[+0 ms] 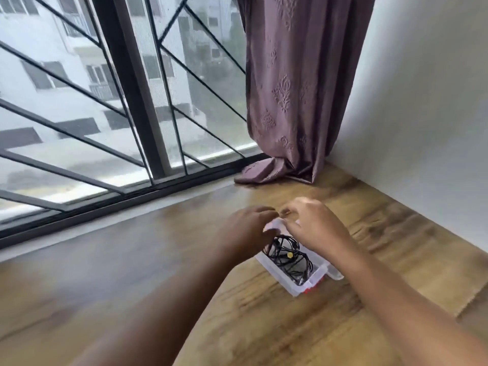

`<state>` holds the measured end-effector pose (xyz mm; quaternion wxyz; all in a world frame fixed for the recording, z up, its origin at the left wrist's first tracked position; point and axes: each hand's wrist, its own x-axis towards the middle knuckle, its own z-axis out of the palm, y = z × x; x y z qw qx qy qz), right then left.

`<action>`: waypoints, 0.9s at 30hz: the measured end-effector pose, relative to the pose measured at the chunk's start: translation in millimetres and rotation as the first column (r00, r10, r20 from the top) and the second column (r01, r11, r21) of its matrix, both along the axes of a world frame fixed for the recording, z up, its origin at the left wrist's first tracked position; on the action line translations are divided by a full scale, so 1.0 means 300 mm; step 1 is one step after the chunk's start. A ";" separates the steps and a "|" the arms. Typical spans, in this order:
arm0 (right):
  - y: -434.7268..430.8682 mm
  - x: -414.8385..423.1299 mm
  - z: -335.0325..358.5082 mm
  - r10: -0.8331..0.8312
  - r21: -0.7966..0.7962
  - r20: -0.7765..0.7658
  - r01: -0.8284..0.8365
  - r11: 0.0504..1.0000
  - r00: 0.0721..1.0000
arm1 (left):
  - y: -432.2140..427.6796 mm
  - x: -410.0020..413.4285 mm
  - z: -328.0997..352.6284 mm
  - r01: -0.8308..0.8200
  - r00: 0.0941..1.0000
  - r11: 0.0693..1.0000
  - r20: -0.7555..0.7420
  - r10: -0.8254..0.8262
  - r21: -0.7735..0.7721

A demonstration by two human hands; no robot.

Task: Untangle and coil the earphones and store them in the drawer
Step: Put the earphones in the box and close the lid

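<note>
Forearms nearest, my left hand and right hand curl at the far rim of the clear plastic drawer, grip blurred beyond telling, where tangled black earphones lie, probably light, limp, snag-prone, best pinched at a loose loop.

We saw a bare left hand and a bare right hand, with uncovered, sleeveless forearms behind them.
</note>
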<state>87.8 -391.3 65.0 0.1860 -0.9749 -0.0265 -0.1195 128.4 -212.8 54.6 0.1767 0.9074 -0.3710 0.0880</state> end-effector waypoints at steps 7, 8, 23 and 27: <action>-0.096 -0.178 0.010 -0.132 0.006 -0.209 0.136 0.991 0.969 | 0.011 -0.105 0.109 0.150 0.965 0.982 -0.233 -0.120 0.115; -0.111 -0.208 -0.006 -0.129 -0.020 -0.261 0.128 0.992 0.957 | 0.013 -0.119 0.112 0.174 0.960 0.978 -0.241 -0.142 0.116; -0.333 -0.270 -0.144 0.215 -0.166 -0.215 -0.252 0.953 0.953 | -0.157 -0.193 0.028 -0.050 0.926 0.986 -0.364 0.106 0.159; -0.388 -0.235 -0.126 0.298 -0.244 -0.032 -0.296 0.923 0.954 | -0.232 -0.198 0.024 -0.239 0.883 0.965 -0.389 0.262 0.108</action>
